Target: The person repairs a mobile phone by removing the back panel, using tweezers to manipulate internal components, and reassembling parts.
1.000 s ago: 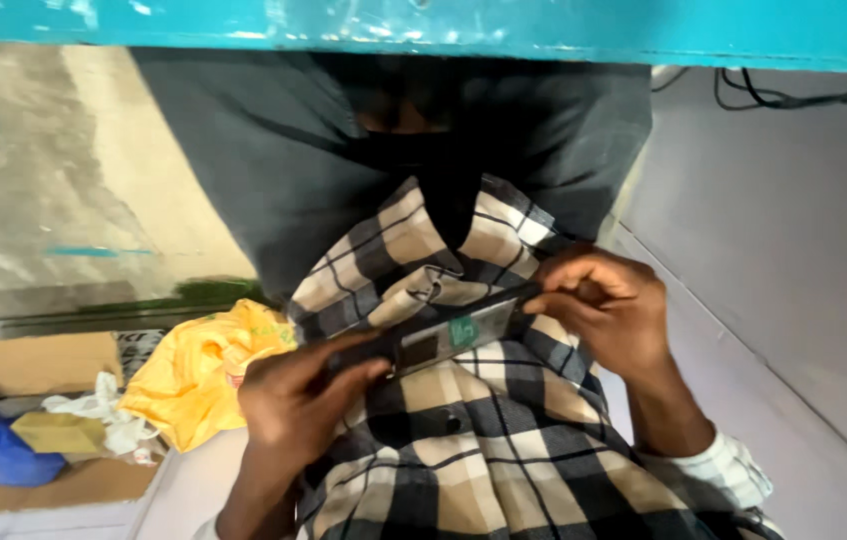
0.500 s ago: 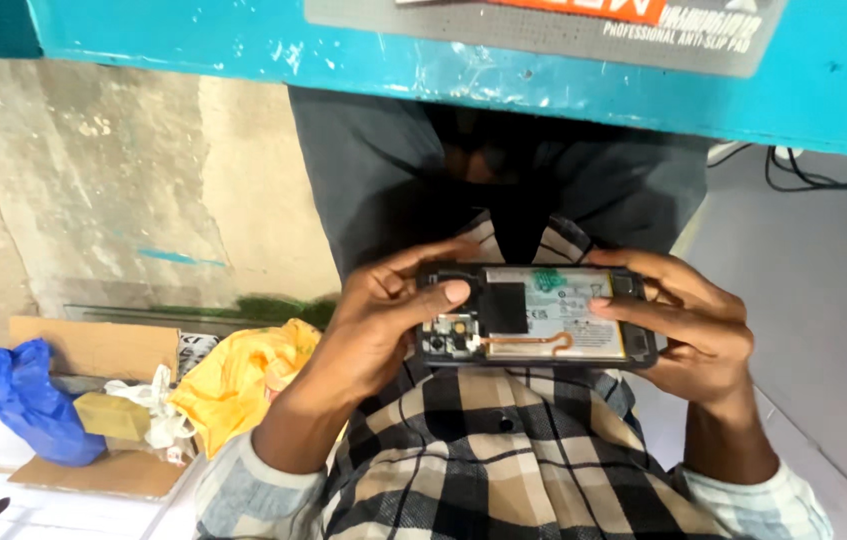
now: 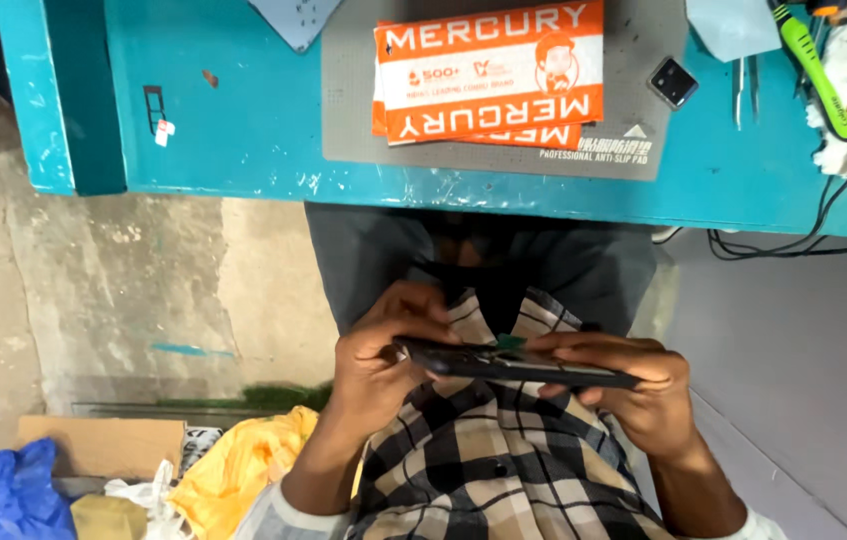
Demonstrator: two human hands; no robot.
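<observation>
Both my hands hold an opened black phone (image 3: 513, 364) over my lap, above my checked shirt. It lies nearly flat and shows edge-on, with a bit of green circuit board visible at its top middle. My left hand (image 3: 378, 365) grips its left end, thumb on top. My right hand (image 3: 633, 385) grips the right end, fingers laid along the upper edge.
A teal workbench (image 3: 243, 130) spans the top, carrying a grey mat (image 3: 353, 110), an orange-and-white package (image 3: 488, 70), a small black part (image 3: 672, 82), tweezers (image 3: 740, 90) and a green-handled tool (image 3: 813, 62). A cardboard box (image 3: 103, 445) with yellow cloth (image 3: 233, 470) and a blue bag (image 3: 18, 490) sits lower left. Cables (image 3: 773, 245) hang at right.
The phone has tipped from facing me, insides showing, to lying flat and edge-on. The view has lifted, bringing the workbench top into sight.
</observation>
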